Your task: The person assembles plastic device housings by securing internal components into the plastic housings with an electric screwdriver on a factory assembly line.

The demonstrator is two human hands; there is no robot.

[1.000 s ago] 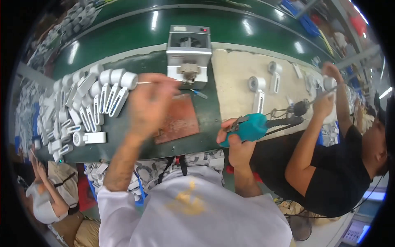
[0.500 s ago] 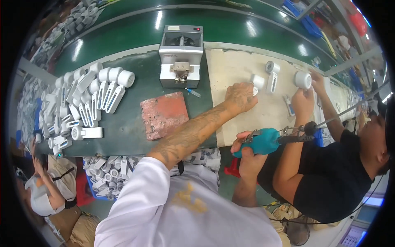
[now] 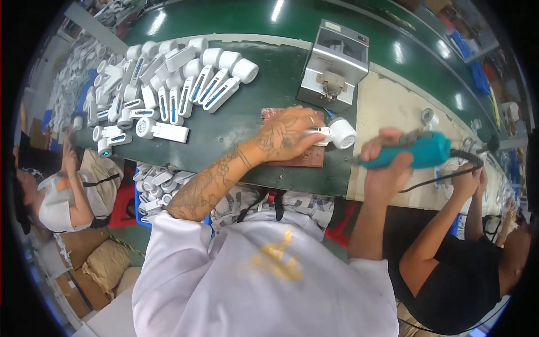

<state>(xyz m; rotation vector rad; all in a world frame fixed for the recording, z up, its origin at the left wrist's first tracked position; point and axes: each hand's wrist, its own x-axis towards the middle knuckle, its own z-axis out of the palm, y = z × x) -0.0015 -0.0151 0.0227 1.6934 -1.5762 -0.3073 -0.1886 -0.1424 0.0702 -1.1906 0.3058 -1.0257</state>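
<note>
My left hand (image 3: pixel 292 132) is closed over the handle of a white handheld fan (image 3: pixel 342 135), its round head sticking out to the right. The fan lies on a worn red block (image 3: pixel 297 162); my palm covers most of its handle. In my right hand (image 3: pixel 388 168) is a teal electric screwdriver (image 3: pixel 418 155), smeared by motion and held level just right of the fan. Its tip points left and is too blurred to make out. A black cord loops from the screwdriver's right end.
A grey screw feeder machine (image 3: pixel 331 73) stands behind the block, with a small blue-tipped tool (image 3: pixel 330 114) before it. Many white fans (image 3: pixel 185 73) are heaped left on the dark mat. A bin (image 3: pixel 138 196) of white parts sits below. Co-workers sit at right (image 3: pixel 449 269) and left (image 3: pixel 62 196).
My left hand has come back from the pale table area at right, bringing a fan onto the red block. The screwdriver has swung level. The whole view has turned left.
</note>
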